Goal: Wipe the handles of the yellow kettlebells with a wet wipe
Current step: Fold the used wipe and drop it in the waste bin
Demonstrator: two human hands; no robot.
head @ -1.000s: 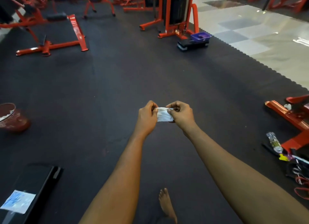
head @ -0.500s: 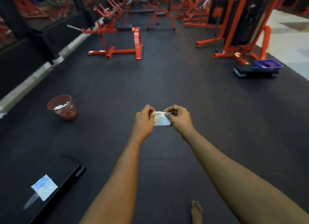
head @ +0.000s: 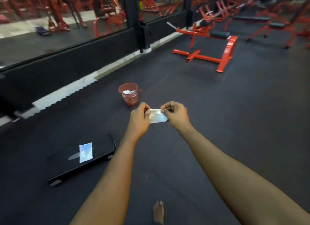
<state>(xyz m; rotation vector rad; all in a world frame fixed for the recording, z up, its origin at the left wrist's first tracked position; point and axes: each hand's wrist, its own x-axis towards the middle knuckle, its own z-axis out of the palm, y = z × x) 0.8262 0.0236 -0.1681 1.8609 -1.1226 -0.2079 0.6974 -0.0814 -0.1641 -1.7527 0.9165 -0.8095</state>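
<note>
So, left to right: the left hand (head: 140,119) pinches 1 end of the wet wipe (head: 157,118) and the right hand (head: 176,115) pinches the other. Both grips are clamped on its top corners, out at 12 o'clock above the floor. The wipe looks light, limp and damp, so I'd bunch it in 1 palm for wiping. Its long axis runs 9 to 3, with the loose edge hanging toward 6. No yellow kettlebells in view.

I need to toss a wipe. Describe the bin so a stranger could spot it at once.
Start at the glass wall on the left and come down past the white strip onto the dark mat. The bin stands there alone: small, round, red, white scraps inside, unlike the angular red machines.
</note>
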